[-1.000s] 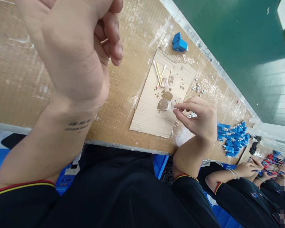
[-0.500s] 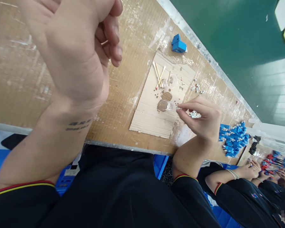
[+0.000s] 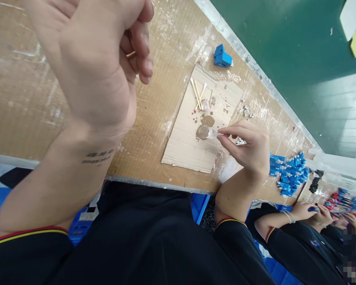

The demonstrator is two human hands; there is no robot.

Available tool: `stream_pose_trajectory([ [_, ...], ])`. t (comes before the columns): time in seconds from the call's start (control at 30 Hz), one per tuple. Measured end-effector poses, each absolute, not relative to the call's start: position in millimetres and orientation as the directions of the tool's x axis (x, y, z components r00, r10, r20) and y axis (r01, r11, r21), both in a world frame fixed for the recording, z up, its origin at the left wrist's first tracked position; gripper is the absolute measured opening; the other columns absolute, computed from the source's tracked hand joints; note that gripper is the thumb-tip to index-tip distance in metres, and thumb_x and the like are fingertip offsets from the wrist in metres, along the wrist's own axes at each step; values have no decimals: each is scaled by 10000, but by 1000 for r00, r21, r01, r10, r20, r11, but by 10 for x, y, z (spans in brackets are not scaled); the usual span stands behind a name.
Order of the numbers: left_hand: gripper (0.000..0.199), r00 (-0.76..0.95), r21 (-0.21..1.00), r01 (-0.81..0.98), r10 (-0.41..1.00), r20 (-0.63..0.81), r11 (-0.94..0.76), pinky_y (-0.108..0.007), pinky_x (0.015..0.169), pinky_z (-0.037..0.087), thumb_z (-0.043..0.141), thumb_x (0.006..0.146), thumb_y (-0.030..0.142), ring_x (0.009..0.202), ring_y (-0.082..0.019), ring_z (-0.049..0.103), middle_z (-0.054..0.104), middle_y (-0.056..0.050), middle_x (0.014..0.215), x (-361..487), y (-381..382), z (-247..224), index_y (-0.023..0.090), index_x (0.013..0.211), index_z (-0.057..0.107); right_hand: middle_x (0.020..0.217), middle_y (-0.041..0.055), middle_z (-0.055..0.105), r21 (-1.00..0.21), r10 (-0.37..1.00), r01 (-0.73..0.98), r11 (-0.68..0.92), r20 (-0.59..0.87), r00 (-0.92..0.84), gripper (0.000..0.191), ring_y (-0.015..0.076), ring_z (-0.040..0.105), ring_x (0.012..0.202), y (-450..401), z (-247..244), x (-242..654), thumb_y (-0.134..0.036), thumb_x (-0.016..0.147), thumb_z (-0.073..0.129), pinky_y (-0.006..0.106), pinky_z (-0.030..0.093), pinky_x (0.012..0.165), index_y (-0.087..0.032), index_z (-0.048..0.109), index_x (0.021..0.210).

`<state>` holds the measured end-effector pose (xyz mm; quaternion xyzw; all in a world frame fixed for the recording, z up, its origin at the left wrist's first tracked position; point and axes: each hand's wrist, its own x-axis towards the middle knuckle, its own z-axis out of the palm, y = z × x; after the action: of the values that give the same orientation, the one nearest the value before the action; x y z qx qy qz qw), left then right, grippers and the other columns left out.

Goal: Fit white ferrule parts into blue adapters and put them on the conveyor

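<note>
My left hand [image 3: 97, 59] is raised close to the camera at the upper left, its fingers curled. What they hold, if anything, is hidden behind the hand. My right hand [image 3: 246, 144] has thumb and forefinger pinched at the rim of a small clear cup [image 3: 207, 132]. A tiny whitish piece [image 3: 218, 133] shows between the fingertips; its kind is too small to tell. The cup stands on a stained cardboard sheet [image 3: 180, 146]. Cotton swabs [image 3: 198, 94] lie farther up the sheet. Small white-grey parts [image 3: 240, 141] are heaped just behind my right fingers.
A blue plastic block [image 3: 222, 57] sits above the cardboard. More small metallic parts [image 3: 245, 111] are scattered to its right. Blue pieces [image 3: 293, 172] are piled on the right, near white plastic trays [image 3: 338, 163]. Co-workers' hands [image 3: 320, 215] work at the lower right.
My right hand has moved slightly left, bringing its pinched fingertips to the cup's rim. My left hand has hardly moved. A co-worker's hand now shows a blue piece.
</note>
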<state>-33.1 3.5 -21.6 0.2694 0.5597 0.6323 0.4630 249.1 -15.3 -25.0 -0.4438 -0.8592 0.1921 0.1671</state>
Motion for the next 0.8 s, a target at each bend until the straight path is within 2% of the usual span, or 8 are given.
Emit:
stream_pose_trajectory([
  [0.23, 372, -426, 960, -280, 893, -146, 23, -11, 366, 400, 314, 1057, 110, 1203, -491, 638, 445, 92, 542, -331, 14, -198, 125, 730, 492, 766, -4, 778, -483, 832, 702, 523, 110, -544, 113, 160, 677, 674, -151, -240, 2490, -190, 904, 762, 328, 551, 632, -290, 811, 888],
  [0.3, 415, -428, 958, -286, 894, -131, 3, -21, 373, 404, 286, 1069, 85, 1180, -428, 736, 467, 72, 570, -330, 27, -222, 145, 716, 496, 759, -6, 779, -497, 838, 694, 520, 142, -526, 115, 156, 672, 668, -163, -234, 2498, -191, 905, 763, 327, 542, 622, -292, 812, 883],
  [0.37, 449, -435, 952, -303, 896, -91, -50, -43, 367, 397, 275, 1069, 39, 968, -273, 847, 534, 53, 634, -327, 46, -249, 163, 699, 497, 743, -8, 774, -540, 848, 666, 515, 211, -485, 105, 150, 658, 650, -182, -242, 2517, -206, 908, 763, 325, 525, 606, -292, 812, 873],
  [0.4, 452, -442, 945, -313, 895, -60, -92, -59, 359, 391, 291, 1054, 4, 795, -171, 836, 555, 49, 655, -322, 55, -261, 173, 688, 495, 729, -11, 765, -571, 853, 642, 512, 254, -455, 87, 146, 643, 631, -193, -255, 2530, -231, 909, 768, 325, 514, 595, -291, 810, 862],
  [0.47, 438, -464, 927, -333, 886, 0, -174, -94, 345, 388, 355, 996, -58, 523, -42, 647, 550, 59, 635, -308, 70, -280, 189, 667, 504, 689, -20, 732, -644, 858, 569, 512, 350, -377, 81, 139, 604, 588, -210, -301, 2556, -319, 902, 785, 330, 490, 577, -290, 801, 828],
  [0.5, 428, -473, 917, -346, 881, 13, -199, -107, 340, 389, 385, 958, -82, 462, -29, 550, 527, 67, 598, -298, 76, -288, 193, 656, 512, 671, -24, 712, -680, 857, 522, 514, 393, -332, 114, 137, 585, 574, -215, -331, 2565, -368, 895, 793, 332, 480, 571, -292, 796, 810],
  [0.57, 408, -493, 901, -379, 870, -1, -213, -123, 334, 386, 412, 908, -96, 424, -38, 470, 506, 72, 546, -277, 89, -307, 187, 639, 532, 644, -31, 676, -746, 854, 416, 520, 463, -237, 169, 135, 560, 560, -216, -395, 2574, -446, 879, 809, 330, 462, 561, -300, 792, 795],
  [0.8, 257, -487, 887, -419, 872, -38, -195, -161, 325, 361, 570, 772, -39, 383, -69, 473, 521, 37, 503, -239, 114, -453, 166, 617, 575, 562, -43, 544, -872, 879, 132, 471, 477, 18, 299, 126, 464, 500, -218, -502, 2555, -578, 768, 884, 298, 385, 484, -298, 788, 727],
])
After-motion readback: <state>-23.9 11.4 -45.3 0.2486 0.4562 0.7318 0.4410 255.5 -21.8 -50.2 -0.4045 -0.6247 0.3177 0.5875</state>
